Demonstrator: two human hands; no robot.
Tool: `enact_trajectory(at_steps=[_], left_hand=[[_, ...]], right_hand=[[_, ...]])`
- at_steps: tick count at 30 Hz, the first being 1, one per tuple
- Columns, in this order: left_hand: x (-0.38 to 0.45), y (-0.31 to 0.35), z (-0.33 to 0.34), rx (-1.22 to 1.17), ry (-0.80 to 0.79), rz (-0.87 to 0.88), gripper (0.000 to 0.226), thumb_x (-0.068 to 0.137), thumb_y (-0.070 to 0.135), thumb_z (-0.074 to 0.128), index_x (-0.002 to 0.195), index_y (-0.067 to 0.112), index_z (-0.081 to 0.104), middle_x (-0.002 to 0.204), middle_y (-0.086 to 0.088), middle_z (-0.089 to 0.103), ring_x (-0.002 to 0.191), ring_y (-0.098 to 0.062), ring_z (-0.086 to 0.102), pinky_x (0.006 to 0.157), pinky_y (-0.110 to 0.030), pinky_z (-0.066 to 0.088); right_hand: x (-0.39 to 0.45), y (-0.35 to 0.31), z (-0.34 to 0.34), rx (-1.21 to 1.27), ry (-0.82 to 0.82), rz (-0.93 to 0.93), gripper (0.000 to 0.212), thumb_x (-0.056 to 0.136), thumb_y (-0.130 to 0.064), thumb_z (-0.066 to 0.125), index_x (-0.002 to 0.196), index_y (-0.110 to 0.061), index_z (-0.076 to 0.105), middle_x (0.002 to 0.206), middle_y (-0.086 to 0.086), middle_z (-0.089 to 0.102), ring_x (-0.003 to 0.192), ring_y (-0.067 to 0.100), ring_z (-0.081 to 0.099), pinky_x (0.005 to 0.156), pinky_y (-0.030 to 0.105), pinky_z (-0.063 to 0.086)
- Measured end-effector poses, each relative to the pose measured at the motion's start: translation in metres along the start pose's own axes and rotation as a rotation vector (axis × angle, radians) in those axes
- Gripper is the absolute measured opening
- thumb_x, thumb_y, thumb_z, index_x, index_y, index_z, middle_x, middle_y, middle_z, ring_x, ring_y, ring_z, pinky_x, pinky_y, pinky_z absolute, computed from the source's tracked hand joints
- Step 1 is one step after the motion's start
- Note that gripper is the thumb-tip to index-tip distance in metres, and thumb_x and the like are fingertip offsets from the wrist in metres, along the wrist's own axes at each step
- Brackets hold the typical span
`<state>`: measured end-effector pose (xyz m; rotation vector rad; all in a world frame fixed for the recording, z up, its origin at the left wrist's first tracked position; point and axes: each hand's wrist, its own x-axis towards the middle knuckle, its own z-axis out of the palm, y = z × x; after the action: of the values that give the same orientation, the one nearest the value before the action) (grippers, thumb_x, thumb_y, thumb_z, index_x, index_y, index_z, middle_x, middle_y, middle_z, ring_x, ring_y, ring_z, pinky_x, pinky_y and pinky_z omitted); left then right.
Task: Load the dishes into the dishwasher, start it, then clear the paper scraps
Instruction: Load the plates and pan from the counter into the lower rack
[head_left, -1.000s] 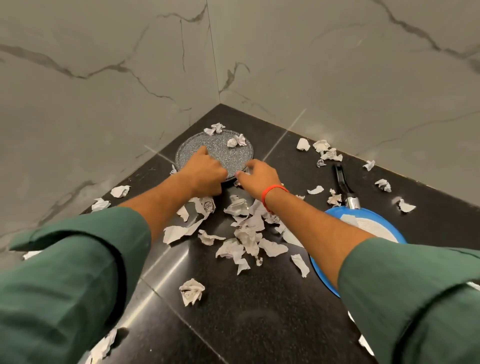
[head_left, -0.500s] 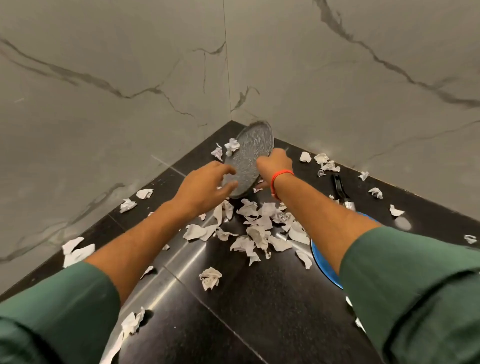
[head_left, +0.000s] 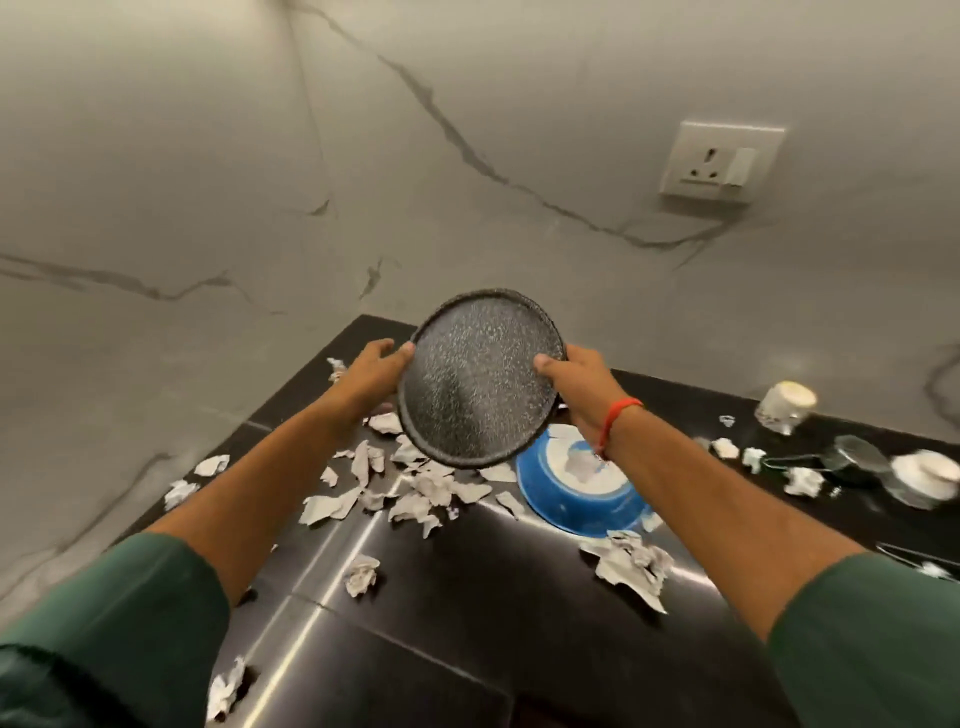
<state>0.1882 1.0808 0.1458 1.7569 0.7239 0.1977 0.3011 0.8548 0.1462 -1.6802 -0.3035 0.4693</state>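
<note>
Lifted clear of the counter (head_left: 467, 613) since half a second ago, when it stood on edge in the back corner among scraps: speckled plate (head_left: 480, 387), now raised in front of the marble wall (head_left: 208, 182) and tilted so its face looks toward the camera. Round, dark grey to black, peppered all over with fine white flecks, ringed by a thin raised rim; face bare of paper. Held at both sides: left hand (head_left: 371, 371) curled onto the left rim, thumb on the face and fingers behind; right hand (head_left: 576, 387) closed on the right rim the same way, red thread band (head_left: 615, 421) round its wrist. Green sleeves (head_left: 104, 634) pushed up both forearms.

Below the plate, torn and crumpled paper scraps (head_left: 421, 488) strewn over the black counter from the back corner toward the front edge, with more at the left edge and one larger wad (head_left: 631, 564) nearer the front. Just beside the scraps, under the right wrist, blue pan (head_left: 576, 493) with a pale inside and bits of paper in it. Along the back edge to the right, blurred: white cup (head_left: 787, 405), glass lid (head_left: 854, 457), white bowl (head_left: 927, 470). Wall socket (head_left: 722, 161) above on the marble
</note>
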Motion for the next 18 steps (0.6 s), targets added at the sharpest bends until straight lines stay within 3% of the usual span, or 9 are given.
enact_trajectory(at_steps=[3,6,7,9,14,18], left_hand=[[-0.022,0.022,0.049,0.068,-0.128,0.034,0.047,0.099,0.047,0.055,0.137,0.019,0.051,0.133,-0.006,0.062,0.116,-0.021,0.063,0.095,-0.043,0.053],[-0.049,0.042,0.097,0.057,-0.186,0.059,0.025,0.102,0.034,0.055,0.121,0.018,0.061,0.109,-0.002,0.067,0.090,-0.016,0.063,0.078,-0.032,0.050],[-0.062,0.049,0.117,0.056,-0.232,0.054,0.017,0.104,0.029,0.053,0.111,0.017,0.064,0.100,-0.003,0.067,0.083,-0.015,0.062,0.075,-0.030,0.050],[-0.088,0.063,0.156,0.069,-0.302,0.078,0.018,0.106,0.023,0.049,0.097,0.018,0.063,0.088,-0.002,0.065,0.074,-0.013,0.061,0.069,-0.027,0.050],[-0.157,0.089,0.257,0.080,-0.457,0.090,0.021,0.103,0.023,0.050,0.100,0.015,0.068,0.083,-0.001,0.067,0.074,-0.016,0.061,0.069,-0.028,0.053],[-0.224,0.100,0.343,0.104,-0.598,0.108,0.027,0.105,0.021,0.045,0.086,0.014,0.062,0.060,0.008,0.058,0.047,-0.004,0.051,0.044,-0.017,0.045]], right_hand=[[-0.038,0.007,-0.063,0.111,0.061,0.083,0.013,0.101,-0.010,0.052,0.101,-0.014,0.065,0.099,0.011,0.068,0.093,0.026,0.064,0.090,0.048,0.056],[-0.075,0.017,-0.123,0.206,0.127,0.129,0.012,0.102,-0.011,0.052,0.100,-0.011,0.063,0.090,0.008,0.067,0.077,0.020,0.064,0.067,0.034,0.059],[-0.091,0.021,-0.144,0.238,0.157,0.123,0.012,0.101,-0.010,0.052,0.099,-0.011,0.064,0.089,0.008,0.068,0.076,0.019,0.065,0.066,0.032,0.058],[-0.118,0.027,-0.182,0.302,0.225,0.115,0.014,0.101,-0.008,0.051,0.096,-0.011,0.064,0.088,0.009,0.068,0.078,0.022,0.065,0.072,0.036,0.057],[-0.199,0.051,-0.278,0.391,0.408,0.119,0.010,0.097,-0.007,0.056,0.100,-0.006,0.065,0.091,0.013,0.069,0.081,0.027,0.066,0.079,0.041,0.056],[-0.285,0.077,-0.355,0.482,0.517,0.157,0.032,0.092,-0.021,0.065,0.117,-0.002,0.068,0.107,0.017,0.073,0.093,0.030,0.070,0.085,0.041,0.057]])
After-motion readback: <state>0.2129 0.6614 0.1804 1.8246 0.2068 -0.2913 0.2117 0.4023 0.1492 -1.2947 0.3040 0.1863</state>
